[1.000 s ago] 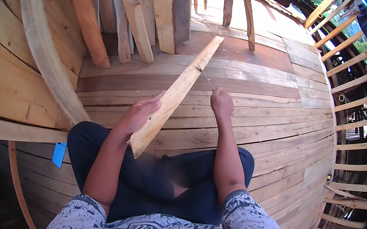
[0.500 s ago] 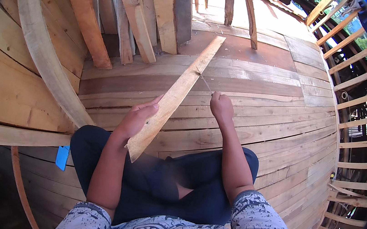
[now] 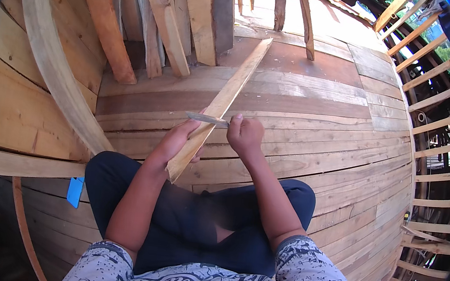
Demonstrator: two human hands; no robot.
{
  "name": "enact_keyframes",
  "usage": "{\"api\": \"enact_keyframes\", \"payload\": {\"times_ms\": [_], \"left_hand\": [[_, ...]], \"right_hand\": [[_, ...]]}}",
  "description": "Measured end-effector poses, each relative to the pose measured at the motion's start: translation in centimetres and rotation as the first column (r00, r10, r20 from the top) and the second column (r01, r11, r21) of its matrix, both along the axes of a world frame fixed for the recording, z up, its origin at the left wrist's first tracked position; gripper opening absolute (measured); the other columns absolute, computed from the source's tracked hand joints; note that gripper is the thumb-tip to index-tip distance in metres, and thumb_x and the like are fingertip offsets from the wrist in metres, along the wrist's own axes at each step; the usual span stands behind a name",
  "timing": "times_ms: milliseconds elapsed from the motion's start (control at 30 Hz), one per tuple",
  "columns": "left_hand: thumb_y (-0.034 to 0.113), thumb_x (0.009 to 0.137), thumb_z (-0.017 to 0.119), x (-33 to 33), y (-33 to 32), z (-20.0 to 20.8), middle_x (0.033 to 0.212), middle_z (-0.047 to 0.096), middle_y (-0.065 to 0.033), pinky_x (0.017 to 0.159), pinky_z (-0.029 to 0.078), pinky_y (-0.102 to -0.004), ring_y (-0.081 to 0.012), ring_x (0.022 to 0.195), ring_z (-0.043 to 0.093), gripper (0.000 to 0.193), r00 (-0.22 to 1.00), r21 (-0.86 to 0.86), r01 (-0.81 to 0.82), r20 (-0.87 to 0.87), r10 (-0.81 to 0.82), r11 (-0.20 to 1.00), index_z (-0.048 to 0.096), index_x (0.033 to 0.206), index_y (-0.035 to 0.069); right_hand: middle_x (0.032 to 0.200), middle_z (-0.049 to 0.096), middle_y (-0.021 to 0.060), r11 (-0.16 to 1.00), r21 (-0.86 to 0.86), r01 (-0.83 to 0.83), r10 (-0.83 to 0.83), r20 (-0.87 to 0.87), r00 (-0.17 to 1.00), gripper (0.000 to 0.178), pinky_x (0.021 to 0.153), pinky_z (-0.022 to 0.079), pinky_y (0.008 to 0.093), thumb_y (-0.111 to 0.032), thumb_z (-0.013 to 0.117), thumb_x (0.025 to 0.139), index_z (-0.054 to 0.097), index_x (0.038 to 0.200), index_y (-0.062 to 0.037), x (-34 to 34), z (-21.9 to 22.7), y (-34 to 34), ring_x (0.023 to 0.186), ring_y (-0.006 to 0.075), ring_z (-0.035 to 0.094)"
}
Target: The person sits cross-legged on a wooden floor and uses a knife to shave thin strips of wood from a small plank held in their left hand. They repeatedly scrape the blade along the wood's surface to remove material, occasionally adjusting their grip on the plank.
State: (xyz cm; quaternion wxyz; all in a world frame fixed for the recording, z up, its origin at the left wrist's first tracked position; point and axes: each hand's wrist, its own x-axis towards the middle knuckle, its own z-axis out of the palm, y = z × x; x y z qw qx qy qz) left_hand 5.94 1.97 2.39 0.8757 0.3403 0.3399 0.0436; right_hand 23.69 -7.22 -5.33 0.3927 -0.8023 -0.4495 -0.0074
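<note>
A long, narrow wooden board (image 3: 235, 88) slants up and away to the right over my lap, its wide end nearest me. My left hand (image 3: 175, 141) is closed around its lower part, with fingertips showing past the right edge. In my right hand (image 3: 246, 136) is a knife, gripped in a fist just right of the board. The knife's blade (image 3: 208, 119) lies crosswise over the board, its tip pointing left above my left hand. The knife's handle is hidden inside the fist.
I sit cross-legged on a curved plank floor (image 3: 314, 146). Upright timbers (image 3: 180, 22) and a curved rib (image 3: 58, 58) stand at the left and far left. A row of wooden slats (image 3: 439, 178) runs along the right. A blue flat object (image 3: 75, 192) lies by my left knee.
The knife has come down the board toward me, from its upper part to just above my left hand. My right hand moved left and nearer. The board has tilted to show more edge.
</note>
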Motion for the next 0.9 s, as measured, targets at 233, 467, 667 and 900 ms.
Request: {"api": "enact_keyframes", "payload": {"times_ms": [233,467,667,900], "left_hand": [[0.033,0.106,0.039,-0.7,0.4,-0.1,0.072,0.046,-0.0018,0.043,0.035,-0.0250,-0.0096,0.049,0.040,0.052,0.999,0.034,0.017,0.027,-0.018,0.999,0.030,0.156,0.023],[0.030,0.103,0.042,-4.7,0.3,-1.9,0.076,0.051,-0.0032,0.048,0.041,-0.0291,-0.0139,0.050,0.046,0.061,0.987,0.230,0.160,-0.039,-0.155,0.960,0.020,0.160,0.024],[0.036,0.105,0.039,-3.5,-0.5,0.5,0.071,0.047,-0.0016,0.039,0.037,-0.0229,-0.0096,0.044,0.042,0.058,0.990,-0.052,0.108,0.102,-0.102,0.993,0.021,0.159,0.027],[0.036,0.104,0.041,-2.4,-1.5,-2.5,0.070,0.047,-0.0009,0.041,0.036,-0.0234,-0.0086,0.046,0.040,0.059,0.984,0.232,0.155,0.045,-0.170,0.960,0.021,0.159,0.028]], "right_hand": [[0.059,0.061,0.0241,0.982,-0.144,0.125,-0.118,0.053,0.992,0.052,0.061,0.049,0.0551,-0.032,0.040,0.096,0.066,0.062,-0.0005,0.2,-0.2,1.1,0.059,0.0455,0.062],[0.106,0.067,0.0315,0.880,-0.398,0.259,-0.397,-0.319,0.861,0.067,0.093,0.046,0.0548,-0.047,0.029,0.100,0.071,0.100,0.0053,8.5,-3.1,-0.2,0.106,0.0487,0.062],[0.050,0.036,-0.0007,0.986,-0.164,0.036,-0.161,-0.857,0.489,0.081,0.043,0.031,0.0316,-0.074,0.036,0.095,0.068,0.090,0.0004,5.8,-2.3,1.1,0.042,0.0130,0.035],[0.053,0.020,-0.0090,0.979,0.203,-0.030,0.201,-0.977,-0.071,0.080,0.039,0.016,0.0238,-0.072,0.048,0.093,0.049,0.134,-0.0040,4.7,-2.6,-0.2,0.040,0.0066,0.018]]}}
